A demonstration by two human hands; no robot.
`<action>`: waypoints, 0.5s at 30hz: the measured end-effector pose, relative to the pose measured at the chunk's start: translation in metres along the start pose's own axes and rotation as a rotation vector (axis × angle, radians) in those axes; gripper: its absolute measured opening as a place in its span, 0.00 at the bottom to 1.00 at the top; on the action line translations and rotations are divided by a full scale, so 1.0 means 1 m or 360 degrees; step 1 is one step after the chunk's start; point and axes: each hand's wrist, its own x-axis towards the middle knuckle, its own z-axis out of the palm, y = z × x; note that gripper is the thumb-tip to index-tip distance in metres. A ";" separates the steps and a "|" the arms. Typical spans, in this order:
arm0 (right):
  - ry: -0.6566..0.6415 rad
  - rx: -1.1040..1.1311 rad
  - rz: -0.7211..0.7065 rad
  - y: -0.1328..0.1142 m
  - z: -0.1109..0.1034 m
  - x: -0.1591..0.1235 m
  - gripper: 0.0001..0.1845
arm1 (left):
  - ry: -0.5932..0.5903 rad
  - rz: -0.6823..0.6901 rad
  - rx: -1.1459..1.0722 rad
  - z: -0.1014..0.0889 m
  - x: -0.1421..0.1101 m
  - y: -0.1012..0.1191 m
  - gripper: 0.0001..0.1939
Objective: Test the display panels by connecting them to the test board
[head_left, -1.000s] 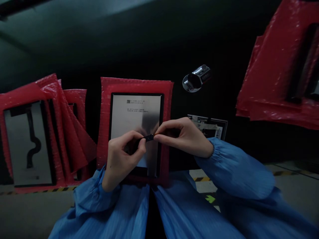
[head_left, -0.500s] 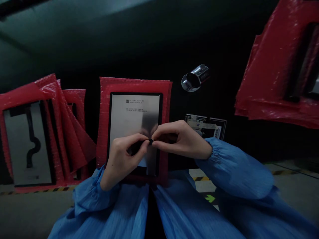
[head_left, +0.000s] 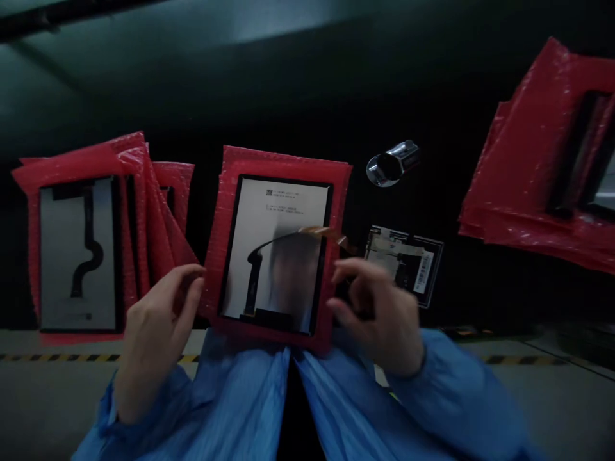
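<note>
Hands apart at the panel's edges

The left hand (head_left: 156,326) rested, fingers loosely spread, at the red sleeve's (head_left: 225,211) left edge; the panel (head_left: 283,218) lay centred, its ribbon cable (head_left: 288,235) arching free; the right hand (head_left: 379,314), fingers curled and empty, hovered just beside the right edge.

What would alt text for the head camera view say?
A person's left hand and right hand flank a grey display panel lying on a red bubble bag, its flex cable arching upward. More bagged panels lie left.

Dim, motion blur, edges warped.
</note>
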 end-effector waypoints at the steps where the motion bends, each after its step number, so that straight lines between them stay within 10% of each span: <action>1: -0.0064 -0.0060 -0.0043 -0.004 0.007 -0.012 0.27 | -0.0113 0.0011 0.0052 0.001 -0.004 -0.008 0.16; 6: -0.0191 -0.0324 -0.0086 -0.019 0.039 -0.042 0.45 | -0.0340 0.0193 0.0090 0.018 -0.009 -0.018 0.18; 15: -0.0340 -0.0855 -0.0238 -0.042 0.061 -0.040 0.58 | -0.0122 0.0228 -0.0036 0.015 -0.006 -0.007 0.23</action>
